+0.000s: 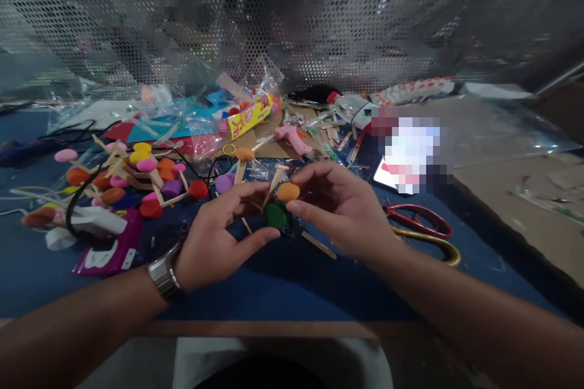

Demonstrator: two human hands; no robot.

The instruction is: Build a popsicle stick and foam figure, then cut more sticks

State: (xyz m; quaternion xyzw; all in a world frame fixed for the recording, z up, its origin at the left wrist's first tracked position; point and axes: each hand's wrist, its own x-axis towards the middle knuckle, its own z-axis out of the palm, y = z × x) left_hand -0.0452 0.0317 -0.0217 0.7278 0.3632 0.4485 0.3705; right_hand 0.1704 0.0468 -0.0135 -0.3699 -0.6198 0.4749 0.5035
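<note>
My left hand [218,236] and my right hand [340,206] meet above the blue table top [283,292]. Between them is a small piece made of a green clay ball [275,214], an orange clay ball [288,191] and thin wooden sticks [274,183]. Left thumb and fingers pinch the green ball from below and the side. Fingers of the right hand close on the orange ball and the green ball's right side. A metal watch [165,276] is on my left wrist.
Several stick-and-clay-ball pieces [137,176] lie at the left. A pink glue gun [293,138], plastic bags [246,112] and cardboard sit behind. Red scissors [420,219] and yellow-handled scissors [433,246] lie at the right. A perforated metal screen [292,24] closes the back.
</note>
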